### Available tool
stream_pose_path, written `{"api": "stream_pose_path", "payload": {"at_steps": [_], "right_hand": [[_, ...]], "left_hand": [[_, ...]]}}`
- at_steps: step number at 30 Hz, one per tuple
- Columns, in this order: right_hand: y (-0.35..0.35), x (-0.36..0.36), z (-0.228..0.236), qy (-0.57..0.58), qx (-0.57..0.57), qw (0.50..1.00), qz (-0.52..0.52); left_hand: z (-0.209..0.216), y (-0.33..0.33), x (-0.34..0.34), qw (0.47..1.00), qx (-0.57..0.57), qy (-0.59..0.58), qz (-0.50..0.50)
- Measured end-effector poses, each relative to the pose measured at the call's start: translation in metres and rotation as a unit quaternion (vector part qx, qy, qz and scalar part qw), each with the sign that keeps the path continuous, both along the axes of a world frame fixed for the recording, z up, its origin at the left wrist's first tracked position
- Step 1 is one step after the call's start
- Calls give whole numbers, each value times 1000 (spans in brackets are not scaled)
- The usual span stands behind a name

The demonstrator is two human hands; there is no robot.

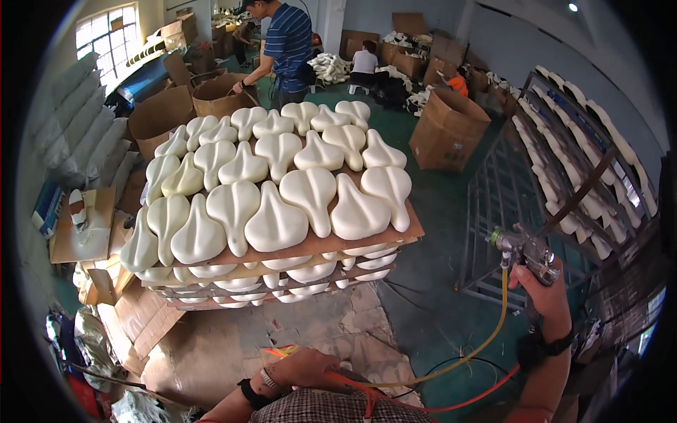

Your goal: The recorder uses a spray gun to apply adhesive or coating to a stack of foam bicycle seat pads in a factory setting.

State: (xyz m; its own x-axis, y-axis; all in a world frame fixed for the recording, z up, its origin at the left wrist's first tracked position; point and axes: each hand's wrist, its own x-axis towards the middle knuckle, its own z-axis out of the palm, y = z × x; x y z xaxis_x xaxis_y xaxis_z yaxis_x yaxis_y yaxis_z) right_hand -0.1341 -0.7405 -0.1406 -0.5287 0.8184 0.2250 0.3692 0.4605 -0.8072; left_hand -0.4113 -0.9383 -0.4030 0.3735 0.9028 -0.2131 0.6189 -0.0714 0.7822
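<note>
My right hand (541, 287) is wrapped round a metal spray gun (527, 255) held out to the right, with a green-ringed nozzle facing left. From the gun a yellow hose (499, 328) curves down toward my waist. In front of my body my left hand (307, 366) is closed round the orange and yellow hoses (282, 350), whose ends show past my fingers. Before me stands a stack of boards covered with cream foam bicycle saddle pads (276, 220), set in rows, some turned end for end. Both hands are apart from the pads.
A slanted metal rack (486, 211) with more pads stands to the right. Cardboard boxes (448, 130) stand beyond the stack. One person in a striped shirt (288, 46) reaches into a box; others sit farther back. Flattened cardboard (233, 356) covers the near floor, with hoses trailing.
</note>
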Motion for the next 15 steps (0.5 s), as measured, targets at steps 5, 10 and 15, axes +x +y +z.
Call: {"api": "stream_pose_path", "payload": {"at_steps": [5, 10, 15], "right_hand": [[-15, -19, 1, -54, -7, 998, -7], [-19, -90, 1, 2, -1, 998, 63], [-4, -154, 2, 39, 29, 997, 66]], "left_hand": [[-6, -13, -25, 1000, -2, 10, 5], [-11, -18, -56, 1000, 9, -21, 6], [6, -33, -91, 998, 9, -64, 8]]}}
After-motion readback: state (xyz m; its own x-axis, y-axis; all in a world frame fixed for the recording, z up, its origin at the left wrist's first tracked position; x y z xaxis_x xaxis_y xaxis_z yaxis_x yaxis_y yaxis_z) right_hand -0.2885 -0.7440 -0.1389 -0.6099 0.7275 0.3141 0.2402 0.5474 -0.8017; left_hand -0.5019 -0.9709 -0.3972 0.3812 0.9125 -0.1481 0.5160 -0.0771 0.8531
